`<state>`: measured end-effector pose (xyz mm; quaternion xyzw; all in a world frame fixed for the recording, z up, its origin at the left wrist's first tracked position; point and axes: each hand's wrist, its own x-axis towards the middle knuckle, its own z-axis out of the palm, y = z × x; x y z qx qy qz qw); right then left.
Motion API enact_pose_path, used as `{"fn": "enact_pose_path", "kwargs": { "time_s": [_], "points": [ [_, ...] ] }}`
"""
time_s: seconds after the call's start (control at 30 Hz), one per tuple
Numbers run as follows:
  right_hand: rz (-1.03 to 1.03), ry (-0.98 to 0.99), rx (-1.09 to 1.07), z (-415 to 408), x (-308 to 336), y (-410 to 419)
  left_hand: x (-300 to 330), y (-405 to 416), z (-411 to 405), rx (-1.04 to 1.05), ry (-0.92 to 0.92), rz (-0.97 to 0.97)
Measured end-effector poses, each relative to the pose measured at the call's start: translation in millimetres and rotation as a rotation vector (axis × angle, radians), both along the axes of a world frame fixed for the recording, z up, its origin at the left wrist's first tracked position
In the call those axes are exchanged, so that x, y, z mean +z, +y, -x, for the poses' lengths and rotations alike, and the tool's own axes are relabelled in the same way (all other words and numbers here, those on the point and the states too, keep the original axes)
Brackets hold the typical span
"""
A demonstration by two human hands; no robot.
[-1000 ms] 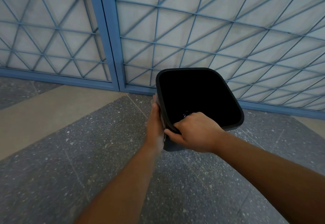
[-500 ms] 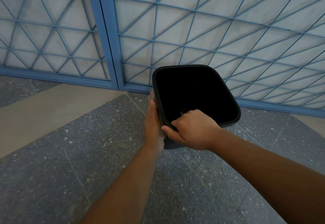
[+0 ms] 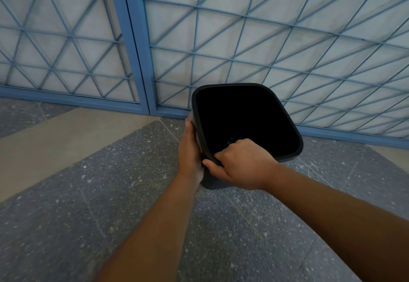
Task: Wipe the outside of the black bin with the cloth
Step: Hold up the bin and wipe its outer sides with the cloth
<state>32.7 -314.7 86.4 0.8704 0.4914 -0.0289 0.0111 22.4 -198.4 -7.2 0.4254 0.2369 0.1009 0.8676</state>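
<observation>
The black bin [image 3: 285, 158] is held tilted above the floor, with its dark opening facing me. My right hand [image 3: 241, 164] grips the near rim, fingers curled inside and thumb on the outside. My left hand [image 3: 190, 148] lies flat against the bin's left outer wall, fingers pointing away from me. A thin pale strip, apparently the cloth [image 3: 198, 141], shows between that hand and the wall. The rest of the cloth is hidden.
A grey speckled stone floor [image 3: 110, 215] with a beige band [image 3: 55, 144] lies below. Just beyond the bin stands a blue metal lattice gate [image 3: 137, 60] with pale panels.
The bin and both hands have drifted slightly left in view. Both hands keep the same hold on the bin.
</observation>
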Motion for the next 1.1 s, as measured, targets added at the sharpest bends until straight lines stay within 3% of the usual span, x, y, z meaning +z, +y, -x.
{"fn": "enact_pose_path", "kwargs": {
  "time_s": [0.27, 0.6, 0.73, 0.93, 1.1],
  "points": [
    [0.004, -0.020, 0.009, 2, 1, -1, -8, -6, 17, -0.041, 0.050, 0.020],
    [0.009, -0.006, 0.011, 1, 2, 0, -8, -4, 7, -0.052, -0.002, -0.033],
    [0.008, 0.005, 0.009, 2, 1, -1, -2, -2, -6, -0.018, -0.103, -0.049],
    [0.000, -0.023, 0.004, 1, 2, 1, -2, 20, -28, -0.070, 0.051, -0.011],
    [-0.004, -0.008, 0.008, 1, 2, 1, 1, 8, -16, -0.012, -0.031, -0.061]
  ]
}}
